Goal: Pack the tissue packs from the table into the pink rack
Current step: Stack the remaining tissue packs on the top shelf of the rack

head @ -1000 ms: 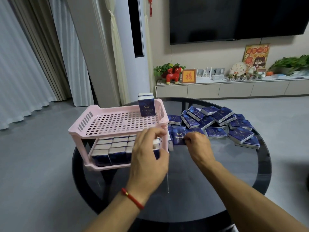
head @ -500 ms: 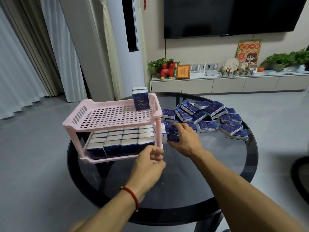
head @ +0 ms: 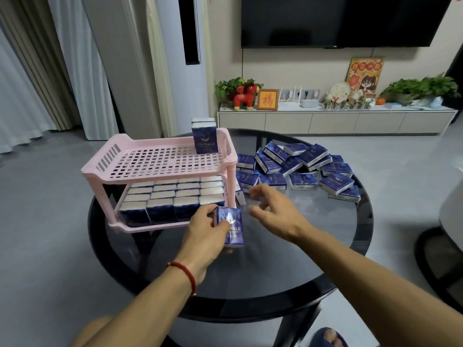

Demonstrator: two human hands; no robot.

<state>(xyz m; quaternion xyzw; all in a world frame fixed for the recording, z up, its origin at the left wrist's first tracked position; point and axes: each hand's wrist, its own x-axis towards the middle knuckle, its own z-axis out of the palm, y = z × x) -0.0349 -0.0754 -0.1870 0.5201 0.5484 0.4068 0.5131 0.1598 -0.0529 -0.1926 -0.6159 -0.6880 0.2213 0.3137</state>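
A two-tier pink rack [head: 160, 169] stands on the left of a round black glass table [head: 275, 259]. Its lower shelf is filled with rows of blue tissue packs [head: 172, 196]. Two packs [head: 204, 135] stand upright in the top shelf's far right corner. My left hand [head: 206, 231] grips one blue tissue pack [head: 231, 227] upright just in front of the rack's right front corner. To its right my right hand [head: 273, 209] hovers with spread, blurred fingers and holds nothing. A pile of loose packs [head: 300, 166] lies behind it, on the table's far right.
One pack [head: 240, 195] leans against the rack's right leg. A TV cabinet [head: 333, 118] with plants and ornaments runs along the far wall. Part of a dark chair or stool [head: 441, 259] is at the right edge. My foot in a slipper [head: 330, 338] shows below the table.
My right hand picked a pack from the pile's near edge and passed it over. My left hand now holds that pack, and the right hand has let go and drawn slightly right.
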